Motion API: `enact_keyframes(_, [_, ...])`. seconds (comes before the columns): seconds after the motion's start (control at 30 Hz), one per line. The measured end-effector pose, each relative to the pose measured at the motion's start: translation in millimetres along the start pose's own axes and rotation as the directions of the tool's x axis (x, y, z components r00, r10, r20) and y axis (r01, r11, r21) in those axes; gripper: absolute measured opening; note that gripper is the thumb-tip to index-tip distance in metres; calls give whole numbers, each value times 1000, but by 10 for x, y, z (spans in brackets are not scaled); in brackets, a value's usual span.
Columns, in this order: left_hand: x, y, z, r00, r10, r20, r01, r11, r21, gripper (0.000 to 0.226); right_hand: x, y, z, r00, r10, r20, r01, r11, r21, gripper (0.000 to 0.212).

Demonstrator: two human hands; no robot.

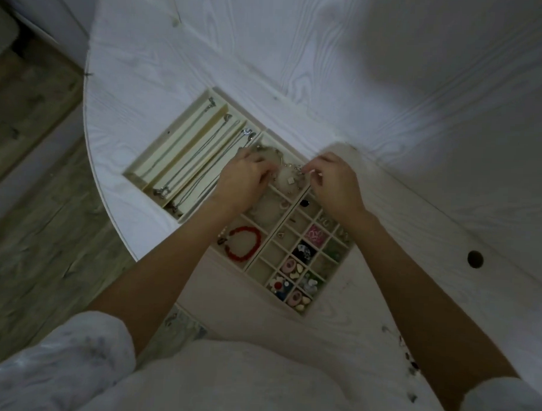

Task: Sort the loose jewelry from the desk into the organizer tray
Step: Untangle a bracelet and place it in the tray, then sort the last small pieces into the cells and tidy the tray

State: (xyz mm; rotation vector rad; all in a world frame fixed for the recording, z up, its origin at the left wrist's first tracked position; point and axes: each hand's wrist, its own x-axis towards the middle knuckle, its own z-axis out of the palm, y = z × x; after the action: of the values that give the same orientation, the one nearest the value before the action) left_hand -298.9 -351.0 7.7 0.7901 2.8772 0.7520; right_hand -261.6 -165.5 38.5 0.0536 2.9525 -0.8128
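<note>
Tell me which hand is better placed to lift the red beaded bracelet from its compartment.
Left. The left hand is on the same side as the red beaded bracelet; the right hand would have to cross over.

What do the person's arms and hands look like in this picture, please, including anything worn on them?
Both forearms are bare from the elbow down. The left sleeve is white or pale fabric with a faint greyish pattern, pushed up to about the elbow; the right sleeve is pale too, and ends near the elbow. No gloves, watch or bracelet show on the left hand or the right hand; rings are too small to tell.
</note>
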Motion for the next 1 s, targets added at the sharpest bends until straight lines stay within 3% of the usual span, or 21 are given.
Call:
enact_keyframes(0.1, [9,7,50,996,78,-31,-75,993,88,25,-23,70,103,978,-177,111,199,949,-245,16])
enact_keyframes(0.2, [-35,-7,54,999,40,-9,-39,990,133,37,-42,115,185,944,-285,169,329,868,-372,20])
enact_keyframes(0.33, [-48,-42,25,996,16,82,-34,975,219,32,-103,134,160,942,-260,212,330,829,-451,42])
enact_keyframes(0.53, [-43,-56,8,994,14,109,-45,957,285,17,-39,43,165,950,-295,99,308,853,-421,31])
enact_keyframes(0.7, [-55,-17,19,995,17,94,-42,963,267,26,42,12,226,935,-304,184,356,817,-455,35])
enact_keyframes(0.83, [-70,26,54,985,154,75,-166,967,192,34,-27,116,236,948,-292,125,314,807,-501,16])
enact_keyframes(1.0, [-136,45,136,951,300,78,-310,935,173,34,-98,177,241,952,-289,105,298,783,-547,35])
